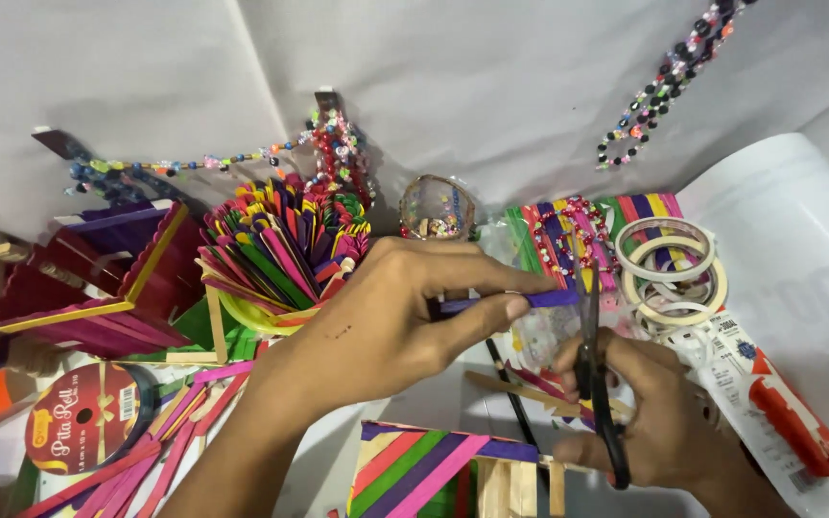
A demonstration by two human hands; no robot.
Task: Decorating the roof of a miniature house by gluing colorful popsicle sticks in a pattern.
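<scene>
Spread beneath everything, a white cloth (491,86), creased, running up toward twelve o'clock. At nine o'clock, a small house of craft sticks (98,288), maroon and purple with a yellow edge. Just right of it, toward eleven o'clock of the left hand, a yellow tub crammed with coloured sticks (280,245), fanned upright. At six o'clock, a striped stick panel (424,465) in purple, green, pink and yellow. At seven o'clock, a dark red ribbon roll (83,417) lying flat, loose pink sticks (170,446) scattered just beside it.

Dead centre, the left hand (376,326), thumb and fingers pressed together in a pinch on a purple stick (520,301), held level and pointing toward three o'clock. At five o'clock of that, the right hand (659,417), fingers curled shut through the handles of black scissors (592,374), blades pointing up to twelve o'clock and meeting the purple stick near its free end.

At three o'clock, rolls of tape (672,273) stacked together; at four o'clock, a white tube with a red cap (769,393). At two o'clock, a bead string (664,91) on the cloth; at eleven o'clock, another bead strand (194,163).
</scene>
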